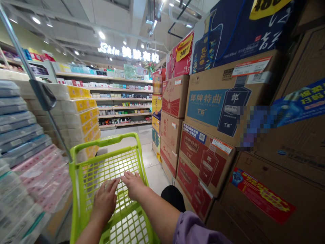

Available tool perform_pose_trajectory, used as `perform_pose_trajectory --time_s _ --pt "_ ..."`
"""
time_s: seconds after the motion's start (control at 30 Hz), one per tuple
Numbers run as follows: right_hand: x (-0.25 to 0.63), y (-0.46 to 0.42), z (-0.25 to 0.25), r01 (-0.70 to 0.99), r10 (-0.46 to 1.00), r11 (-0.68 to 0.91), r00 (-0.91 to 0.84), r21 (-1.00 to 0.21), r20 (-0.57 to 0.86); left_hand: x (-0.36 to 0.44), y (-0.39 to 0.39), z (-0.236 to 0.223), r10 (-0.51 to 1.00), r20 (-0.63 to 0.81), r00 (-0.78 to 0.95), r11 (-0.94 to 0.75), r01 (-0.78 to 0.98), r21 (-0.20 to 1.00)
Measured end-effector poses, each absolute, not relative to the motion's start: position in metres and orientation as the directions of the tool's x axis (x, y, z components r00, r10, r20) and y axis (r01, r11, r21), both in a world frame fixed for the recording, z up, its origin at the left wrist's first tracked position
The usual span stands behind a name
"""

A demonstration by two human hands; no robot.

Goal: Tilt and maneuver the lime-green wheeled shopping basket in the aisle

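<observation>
A lime-green plastic shopping basket [76, 189] with grid sides stands in front of me, and pale floor shows through its openings. My left hand [105, 200] is over the basket, its fingers stretched forward and holding nothing. Close beside it on the right, my right hand [133, 184] reaches over the basket with its fingers extended, also holding nothing. The fingertips of both hands nearly meet. Whether they touch the grid, I cannot tell. A metal pole [58, 130] with a grey plastic piece [43, 93] rises at the basket's left corner.
Stacked liquor cartons [203, 159] line the right side. At left are piles of wrapped tissue packs [86, 118] and plastic-wrapped packages [20, 125]. Shelves of small boxes and bottles [122, 88] stand across the back. A tiled aisle [149, 154] runs between. A dark knee [174, 196] shows below.
</observation>
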State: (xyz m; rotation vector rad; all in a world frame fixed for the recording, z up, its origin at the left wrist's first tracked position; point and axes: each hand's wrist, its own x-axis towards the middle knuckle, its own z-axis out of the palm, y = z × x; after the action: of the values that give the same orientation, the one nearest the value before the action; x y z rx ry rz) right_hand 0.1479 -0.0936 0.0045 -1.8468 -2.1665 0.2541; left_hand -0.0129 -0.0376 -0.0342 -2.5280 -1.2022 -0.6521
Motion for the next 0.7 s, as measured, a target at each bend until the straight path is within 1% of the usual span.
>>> perform_pose_trajectory --time_s 0.07,0.17,0.23,0.27,0.37,0.43,0.47,0.53,0.6,0.63,0.7 --pt "0.144 -0.093 0.005 0.935 0.983 0.173 -0.148 -0.309 0.105 -0.019 -0.033 -0.035 0.65 0.512 0.562 -0.638 0.769 -0.035" --pt "0.139 -0.093 0.006 0.935 0.983 0.178 -0.155 -0.307 0.097 -0.027 -0.031 -0.033 0.711 0.573 0.406 -0.498 0.867 0.003" --pt "0.135 -0.093 0.008 0.935 0.983 0.179 -0.157 -0.305 0.097 -0.03 -0.031 -0.033 0.737 0.572 0.36 -0.444 0.896 0.008" --pt "0.133 -0.093 0.008 0.936 0.983 0.178 -0.156 -0.304 0.096 -0.031 -0.031 -0.033 0.74 0.551 0.386 -0.463 0.886 0.001" --pt "0.131 -0.094 0.009 0.938 0.985 0.17 -0.15 -0.302 0.091 -0.032 -0.031 -0.034 0.7 0.482 0.526 -0.597 0.802 -0.008" --pt "0.131 -0.093 0.009 0.939 0.985 0.168 -0.147 -0.3 0.09 -0.032 -0.032 -0.033 0.681 0.489 0.545 -0.627 0.779 0.005" --pt "0.131 -0.093 0.008 0.939 0.985 0.167 -0.147 -0.299 0.089 -0.032 -0.033 -0.032 0.69 0.511 0.513 -0.603 0.798 0.014" --pt "0.132 -0.091 0.005 0.94 0.985 0.167 -0.148 -0.297 0.086 -0.032 -0.035 -0.029 0.736 0.554 0.389 -0.487 0.873 0.035" --pt "0.134 -0.09 0.003 0.941 0.985 0.167 -0.149 -0.295 0.081 -0.031 -0.038 -0.026 0.785 0.551 0.285 -0.369 0.929 0.045" --pt "0.135 -0.09 0.003 0.941 0.986 0.166 -0.15 -0.294 0.079 -0.03 -0.039 -0.026 0.801 0.528 0.281 -0.353 0.935 0.038" --pt "0.137 -0.09 0.002 0.943 0.986 0.164 -0.149 -0.291 0.073 -0.027 -0.04 -0.025 0.804 0.476 0.357 -0.417 0.909 0.022"
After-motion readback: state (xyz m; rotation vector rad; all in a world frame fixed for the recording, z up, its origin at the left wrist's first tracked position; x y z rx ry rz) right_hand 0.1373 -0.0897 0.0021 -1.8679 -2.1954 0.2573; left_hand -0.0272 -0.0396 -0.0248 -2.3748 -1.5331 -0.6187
